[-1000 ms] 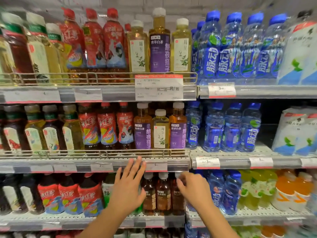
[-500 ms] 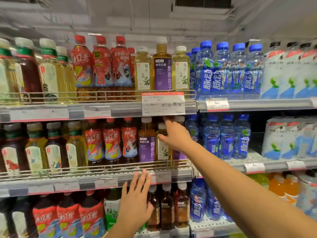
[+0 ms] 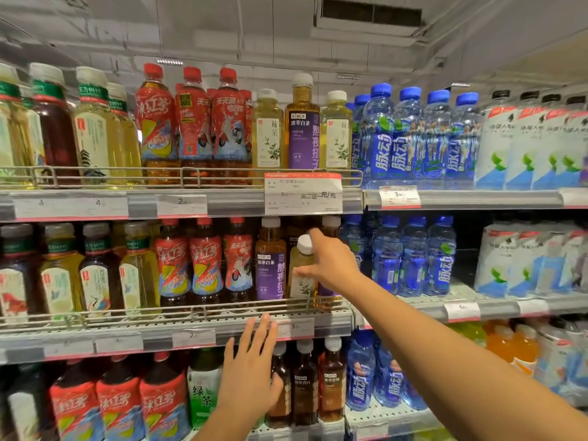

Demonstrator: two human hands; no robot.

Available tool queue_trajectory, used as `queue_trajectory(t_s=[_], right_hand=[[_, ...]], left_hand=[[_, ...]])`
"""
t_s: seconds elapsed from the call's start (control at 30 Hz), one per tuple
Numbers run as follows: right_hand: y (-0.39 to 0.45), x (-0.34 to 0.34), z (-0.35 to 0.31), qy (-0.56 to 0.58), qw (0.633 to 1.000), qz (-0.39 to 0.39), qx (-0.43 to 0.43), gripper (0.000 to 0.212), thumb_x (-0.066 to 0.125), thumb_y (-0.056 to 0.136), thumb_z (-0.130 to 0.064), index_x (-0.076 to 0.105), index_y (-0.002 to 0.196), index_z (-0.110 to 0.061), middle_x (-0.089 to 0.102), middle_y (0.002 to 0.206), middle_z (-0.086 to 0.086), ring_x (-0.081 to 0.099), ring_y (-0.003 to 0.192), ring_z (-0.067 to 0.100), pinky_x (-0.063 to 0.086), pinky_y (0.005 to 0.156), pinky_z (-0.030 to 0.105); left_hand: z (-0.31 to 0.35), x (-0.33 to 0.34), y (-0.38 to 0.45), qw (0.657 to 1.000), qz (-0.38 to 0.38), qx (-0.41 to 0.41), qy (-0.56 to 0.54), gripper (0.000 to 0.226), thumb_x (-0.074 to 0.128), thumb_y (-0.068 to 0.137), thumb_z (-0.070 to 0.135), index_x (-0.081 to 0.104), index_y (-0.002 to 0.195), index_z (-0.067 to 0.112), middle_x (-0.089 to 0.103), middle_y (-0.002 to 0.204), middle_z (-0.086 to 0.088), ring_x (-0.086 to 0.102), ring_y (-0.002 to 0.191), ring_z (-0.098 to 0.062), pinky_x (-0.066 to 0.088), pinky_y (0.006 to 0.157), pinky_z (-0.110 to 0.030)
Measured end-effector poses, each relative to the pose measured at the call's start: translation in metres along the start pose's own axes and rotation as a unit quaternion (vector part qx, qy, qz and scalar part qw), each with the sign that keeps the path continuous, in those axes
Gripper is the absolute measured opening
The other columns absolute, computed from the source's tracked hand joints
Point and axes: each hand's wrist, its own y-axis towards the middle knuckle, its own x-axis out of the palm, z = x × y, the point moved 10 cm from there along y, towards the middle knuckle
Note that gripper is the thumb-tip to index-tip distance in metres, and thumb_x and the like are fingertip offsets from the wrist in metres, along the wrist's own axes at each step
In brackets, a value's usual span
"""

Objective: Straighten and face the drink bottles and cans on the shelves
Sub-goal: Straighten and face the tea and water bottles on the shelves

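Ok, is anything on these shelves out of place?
Yes. On the middle shelf, a pale tea bottle stands between purple-label bottles, breaking their row. The right hand holds it, and it looks slightly tilted. The left hand holds nothing.

- Pale yellow tea bottle, white cap, upright, on the middle shelf between purple-labelled bottles.
- Blue drink bottles stand upright to its right.

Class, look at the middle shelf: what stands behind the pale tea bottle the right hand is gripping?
Behind the pale tea bottle, gripped by the right hand, the dark top of another bottle shows. Its label and cap are hidden by the front bottle, the hand and shadow.
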Motion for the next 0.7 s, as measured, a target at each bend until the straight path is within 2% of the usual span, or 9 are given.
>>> queue_trajectory(t_s=[0.1, 0.2, 0.27, 0.33, 0.37, 0.43, 0.5, 0.6, 0.7], right_hand=[[-0.008, -0.016, 0.009, 0.063, 0.997, 0.042, 0.007, 0.06, 0.085, 0.071, -0.056, 0.046, 0.107, -0.028, 0.065, 0.095, -0.006, 0.064, 0.09, 0.025, 0.051, 0.065, 0.037], [-0.027, -0.033, 0.041, 0.2, 0.973, 0.095, 0.059, 0.055, 0.089, 0.065, -0.053, 0.054, 0.104, -0.034, 0.069, 0.095, -0.014, 0.065, 0.088, 0.014, 0.054, 0.069, 0.036], [-0.041, -0.036, 0.069, 0.337, 0.93, 0.111, 0.094, 0.05, 0.093, 0.066, -0.04, 0.063, 0.105, -0.031, 0.073, 0.095, -0.011, 0.069, 0.091, 0.01, 0.057, 0.076, 0.03], [-0.054, -0.033, 0.097, 0.484, 0.857, 0.121, 0.128, 0.043, 0.092, 0.069, -0.024, 0.071, 0.106, -0.022, 0.077, 0.097, -0.005, 0.073, 0.095, 0.015, 0.059, 0.08, 0.032], [-0.059, -0.028, 0.111, 0.537, 0.823, 0.118, 0.142, 0.042, 0.091, 0.068, -0.024, 0.072, 0.106, -0.018, 0.078, 0.098, -0.003, 0.074, 0.096, 0.02, 0.059, 0.079, 0.034], [-0.069, -0.013, 0.135, 0.579, 0.789, 0.103, 0.176, 0.056, 0.092, 0.059, -0.039, 0.074, 0.105, -0.013, 0.078, 0.097, 0.003, 0.073, 0.092, 0.026, 0.056, 0.076, 0.036], [-0.077, 0.007, 0.157, 0.589, 0.776, 0.089, 0.208, 0.072, 0.096, 0.049, -0.051, 0.075, 0.106, -0.012, 0.077, 0.098, 0.006, 0.073, 0.089, 0.024, 0.056, 0.079, 0.037], [-0.089, 0.032, 0.186, 0.566, 0.778, 0.086, 0.259, 0.065, 0.094, 0.058, -0.052, 0.077, 0.107, -0.014, 0.078, 0.099, 0.007, 0.073, 0.091, 0.028, 0.055, 0.086, 0.045], [-0.089, 0.043, 0.193, 0.479, 0.841, 0.051, 0.245, 0.052, 0.086, 0.068, -0.052, 0.077, 0.107, -0.018, 0.079, 0.095, 0.0, 0.075, 0.089, 0.021, 0.06, 0.085, 0.045]], left_hand=[[-0.002, 0.001, 0.0, 1.0, 0.005, 0.002, 0.002, 0.101, 0.065, 0.067, 0.052, 0.03, 0.159, 0.026, 0.02, 0.168, 0.003, 0.027, 0.151, -0.026, 0.045, 0.106, -0.057], [-0.004, 0.002, 0.001, 1.0, 0.01, 0.002, 0.006, 0.101, 0.062, 0.071, 0.052, 0.023, 0.16, 0.028, 0.013, 0.169, 0.005, 0.02, 0.153, -0.025, 0.04, 0.11, -0.058], [-0.003, 0.003, 0.002, 1.0, 0.01, 0.001, 0.01, 0.101, 0.061, 0.071, 0.052, 0.021, 0.161, 0.028, 0.012, 0.169, 0.005, 0.018, 0.154, -0.025, 0.039, 0.11, -0.058], [-0.003, 0.004, 0.002, 1.0, 0.011, 0.0, 0.014, 0.101, 0.061, 0.071, 0.051, 0.021, 0.161, 0.027, 0.011, 0.17, 0.004, 0.018, 0.154, -0.025, 0.04, 0.11, -0.058], [-0.003, 0.003, 0.001, 1.0, 0.013, 0.0, 0.014, 0.101, 0.062, 0.071, 0.051, 0.023, 0.161, 0.026, 0.013, 0.169, 0.003, 0.018, 0.154, -0.026, 0.041, 0.109, -0.058], [-0.003, 0.003, 0.001, 1.0, 0.017, 0.001, 0.015, 0.102, 0.063, 0.069, 0.051, 0.025, 0.16, 0.025, 0.016, 0.169, 0.001, 0.021, 0.153, -0.027, 0.044, 0.107, -0.058], [0.0, 0.005, 0.0, 1.0, 0.015, 0.005, 0.021, 0.103, 0.064, 0.067, 0.051, 0.027, 0.16, 0.024, 0.019, 0.168, 0.0, 0.024, 0.153, -0.029, 0.045, 0.105, -0.057], [0.002, 0.006, 0.0, 1.0, 0.001, 0.004, 0.022, 0.105, 0.067, 0.061, 0.051, 0.035, 0.157, 0.023, 0.028, 0.166, 0.0, 0.028, 0.15, -0.028, 0.049, 0.101, -0.056], [0.0, 0.003, 0.002, 1.0, 0.01, 0.02, 0.01, 0.09, 0.061, 0.058, 0.052, 0.054, 0.144, 0.025, 0.046, 0.155, 0.002, 0.044, 0.137, -0.025, 0.058, 0.084, -0.051]])
